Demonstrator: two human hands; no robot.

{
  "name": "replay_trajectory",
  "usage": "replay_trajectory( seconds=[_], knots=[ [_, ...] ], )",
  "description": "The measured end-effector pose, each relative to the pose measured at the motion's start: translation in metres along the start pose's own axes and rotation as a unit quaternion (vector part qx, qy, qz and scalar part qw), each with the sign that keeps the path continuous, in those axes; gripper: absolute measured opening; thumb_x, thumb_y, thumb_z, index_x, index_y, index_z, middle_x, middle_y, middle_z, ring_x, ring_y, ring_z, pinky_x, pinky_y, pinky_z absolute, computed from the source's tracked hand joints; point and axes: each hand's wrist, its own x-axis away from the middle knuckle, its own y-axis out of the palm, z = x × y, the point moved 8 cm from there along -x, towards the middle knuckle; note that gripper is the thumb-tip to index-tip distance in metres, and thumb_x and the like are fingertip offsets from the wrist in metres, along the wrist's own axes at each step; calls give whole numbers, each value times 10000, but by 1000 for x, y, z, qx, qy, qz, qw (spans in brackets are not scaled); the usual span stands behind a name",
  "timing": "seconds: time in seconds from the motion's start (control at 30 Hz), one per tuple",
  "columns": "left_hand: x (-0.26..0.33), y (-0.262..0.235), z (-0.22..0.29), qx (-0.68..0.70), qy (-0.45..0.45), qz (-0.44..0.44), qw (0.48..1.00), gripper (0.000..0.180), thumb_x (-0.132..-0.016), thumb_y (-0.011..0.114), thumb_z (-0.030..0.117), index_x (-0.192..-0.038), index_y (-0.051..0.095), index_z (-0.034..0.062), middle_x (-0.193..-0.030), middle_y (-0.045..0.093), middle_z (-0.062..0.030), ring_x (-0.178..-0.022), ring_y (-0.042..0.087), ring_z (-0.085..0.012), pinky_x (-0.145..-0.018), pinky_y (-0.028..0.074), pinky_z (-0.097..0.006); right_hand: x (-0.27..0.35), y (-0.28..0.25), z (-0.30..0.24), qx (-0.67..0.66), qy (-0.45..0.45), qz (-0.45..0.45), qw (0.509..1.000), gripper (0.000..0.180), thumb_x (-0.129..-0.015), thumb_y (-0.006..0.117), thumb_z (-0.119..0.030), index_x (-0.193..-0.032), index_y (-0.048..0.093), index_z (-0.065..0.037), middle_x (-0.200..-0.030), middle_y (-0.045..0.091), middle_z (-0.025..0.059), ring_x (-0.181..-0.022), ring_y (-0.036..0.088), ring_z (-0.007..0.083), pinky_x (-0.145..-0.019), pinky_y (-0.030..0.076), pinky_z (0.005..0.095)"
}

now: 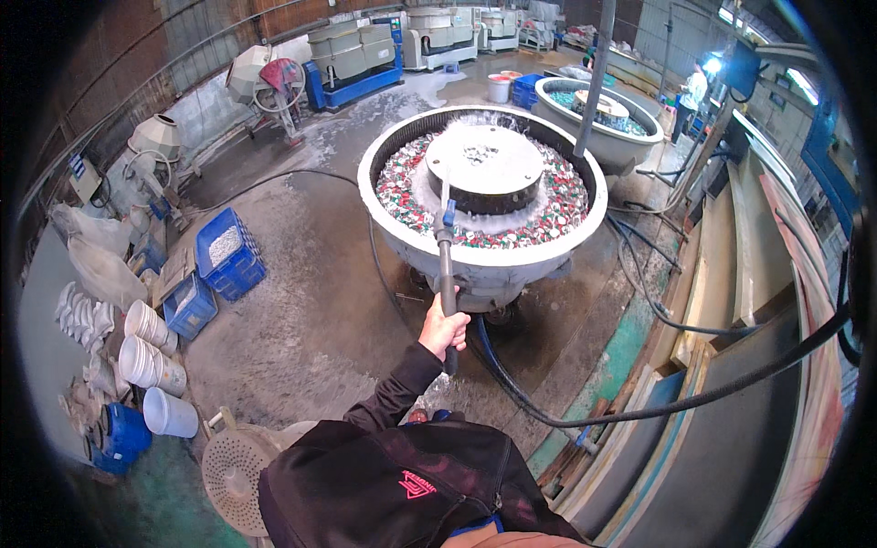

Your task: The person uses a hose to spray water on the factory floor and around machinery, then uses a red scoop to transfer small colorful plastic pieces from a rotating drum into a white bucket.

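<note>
A hand on an arm coming from the left, my left hand (pixel 442 331), is closed around the dark grip of a long spray wand (pixel 445 269). Near the wand's thin metal tip sits a blue valve. It points forward over the rim of a big round white tub (pixel 406 239). Small red, green and white pieces (pixel 557 205) fill the tub's ring-shaped channel. Whitish foam or water surrounds the raised round centre (pixel 484 164), whose top is pale. Fine spray shows above the far rim. My right hand is not in view.
A second tub (pixel 598 137) with bluish pieces stands behind, near a person (pixel 692 100). Black hoses (pixel 639 411) cross at right beside long boards (pixel 722 274). Blue crates (pixel 228 251) and white buckets (pixel 169 413) line the left. Mixers (pixel 265 78) stand behind them.
</note>
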Motion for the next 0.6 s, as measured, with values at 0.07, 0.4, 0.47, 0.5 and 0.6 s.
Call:
replay_trajectory(
  seconds=[0.07,0.4,0.47,0.5,0.6],
  knots=[
    [7,-4,-8,1,-11,0,1000,601,-745,490,-41,-1268,257,142,-522,330,14,-358,309,-80,-354,316,-262,4,29,32,48,47,-77,995,311,-786,524,-350,-935,637,-102,-899,643,144,-835,607,331,-725,460,431],
    [57,3,-66,-73,-90,-37,993,618,-767,468,-53,-1301,249,170,-536,343,18,-365,316,-78,-352,313,-260,0,-24,8,-675,271,-74,682,278,-841,434,-163,-1071,521,-34,-810,625,130,-618,599,252,-527,491,386],
    [61,6,-71,-85,-97,-51,990,619,-767,470,-52,-1302,248,170,-536,346,18,-371,321,-81,-352,316,-262,-1,-41,-23,-754,276,-76,591,288,-854,406,-119,-1113,488,-22,-785,620,124,-562,594,229,-475,496,374],
    [63,8,-73,-89,-103,-58,989,620,-768,470,-51,-1302,248,170,-535,347,17,-375,323,-82,-353,318,-264,1,-48,-38,-771,267,-84,572,296,-861,393,-97,-1134,472,-17,-773,617,122,-534,591,218,-450,499,368],
    [65,14,-78,-111,-115,-78,984,617,-768,475,-49,-1300,251,168,-532,342,19,-378,322,-86,-352,323,-273,13,-78,-56,-696,268,-83,661,302,-865,386,-110,-1145,468,-28,-788,616,127,-543,593,221,-454,497,370]
  ],
)
